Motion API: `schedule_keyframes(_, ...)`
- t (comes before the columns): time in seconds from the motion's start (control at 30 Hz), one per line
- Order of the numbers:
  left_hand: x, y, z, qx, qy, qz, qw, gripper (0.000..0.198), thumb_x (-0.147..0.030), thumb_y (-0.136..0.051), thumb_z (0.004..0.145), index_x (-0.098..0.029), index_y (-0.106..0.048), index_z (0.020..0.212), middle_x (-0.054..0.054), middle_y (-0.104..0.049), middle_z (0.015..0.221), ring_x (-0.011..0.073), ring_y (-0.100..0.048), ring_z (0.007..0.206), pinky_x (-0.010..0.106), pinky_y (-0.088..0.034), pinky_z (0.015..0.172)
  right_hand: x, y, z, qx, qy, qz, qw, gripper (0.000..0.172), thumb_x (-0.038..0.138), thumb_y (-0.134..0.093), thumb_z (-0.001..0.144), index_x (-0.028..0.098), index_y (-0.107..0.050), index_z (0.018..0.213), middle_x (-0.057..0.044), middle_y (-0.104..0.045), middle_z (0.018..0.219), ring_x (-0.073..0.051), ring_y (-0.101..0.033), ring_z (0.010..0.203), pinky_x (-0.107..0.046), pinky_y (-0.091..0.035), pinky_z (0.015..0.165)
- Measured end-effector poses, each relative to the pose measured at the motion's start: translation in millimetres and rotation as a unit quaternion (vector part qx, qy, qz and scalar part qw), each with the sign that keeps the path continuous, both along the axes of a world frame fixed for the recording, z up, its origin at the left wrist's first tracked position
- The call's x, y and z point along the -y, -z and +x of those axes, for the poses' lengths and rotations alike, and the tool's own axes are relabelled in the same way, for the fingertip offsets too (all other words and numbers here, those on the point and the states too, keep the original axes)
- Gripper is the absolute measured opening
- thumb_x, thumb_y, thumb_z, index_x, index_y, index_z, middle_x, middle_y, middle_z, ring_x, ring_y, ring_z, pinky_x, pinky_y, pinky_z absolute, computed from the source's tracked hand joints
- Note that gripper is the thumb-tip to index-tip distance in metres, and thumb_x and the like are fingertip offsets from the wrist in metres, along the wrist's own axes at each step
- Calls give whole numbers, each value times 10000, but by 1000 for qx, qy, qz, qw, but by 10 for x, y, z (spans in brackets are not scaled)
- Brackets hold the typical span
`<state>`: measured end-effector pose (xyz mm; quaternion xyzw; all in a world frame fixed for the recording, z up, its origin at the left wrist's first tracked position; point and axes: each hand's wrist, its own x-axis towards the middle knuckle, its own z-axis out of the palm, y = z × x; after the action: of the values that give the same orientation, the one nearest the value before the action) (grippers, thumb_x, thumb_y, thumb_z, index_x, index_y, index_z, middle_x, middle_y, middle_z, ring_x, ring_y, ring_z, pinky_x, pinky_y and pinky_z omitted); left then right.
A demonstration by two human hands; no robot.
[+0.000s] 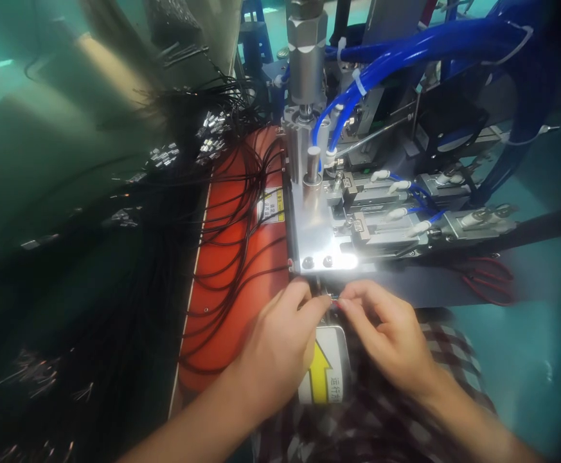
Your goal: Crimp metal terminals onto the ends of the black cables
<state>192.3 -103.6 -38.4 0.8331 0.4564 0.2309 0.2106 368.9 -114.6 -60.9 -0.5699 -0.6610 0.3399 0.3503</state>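
Both hands meet at the front edge of a metal machine (319, 241). My left hand (280, 334) is closed, its thumb and forefinger pinched at the machine's near end; what lies between those fingertips is too small to make out. Facing it, my right hand (391, 331) pinches a small thin red piece (335, 302), perhaps a wire end. The fingertips of the two hands are nearly touching. Just below them is a white label with a yellow arrow (319, 376). Black cables (241, 257) run from the machine's left side over an orange surface (232, 308).
Bundles of black cables with bare metal ends (164, 154) hang at the left. Blue air hoses (405, 58) arch over the machine's back. Pneumatic cylinders (391, 225) stand at its right. Red-handled scissors or pliers (489, 280) lie at the right edge.
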Motion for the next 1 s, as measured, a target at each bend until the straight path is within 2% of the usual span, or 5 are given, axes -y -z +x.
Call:
schedule_keyframes(0.5,-3,-1,3,-3,-1,5,1000,309,-45,-432,866,-136,-657,1059,53,-522,814,143,-532,697,249,-509,599,3,-46,-50,7,29,-38,999,138,264,-477,928,204,-560,835,1,-609,692,-145,-559,609,-260,-391,563)
schedule_keyframes(0.73,10,2,-5,-4,-2,5,1000,320,-53,-425,870,-142,-650,1079,53,-528,820,140,-538,705,242,-515,612,13,-69,-61,112,21,37,993,147,247,-449,924,204,-549,825,13,-603,624,-151,-546,554,-276,-377,580)
schedule_keyframes(1.0,5,-12,-6,-7,2,10,1000,332,-32,-420,847,-141,-654,1057,52,-526,816,137,-527,689,234,-506,594,20,-147,-130,228,35,35,972,161,266,-430,914,215,-545,813,4,-632,621,-191,-581,528,-295,-330,536)
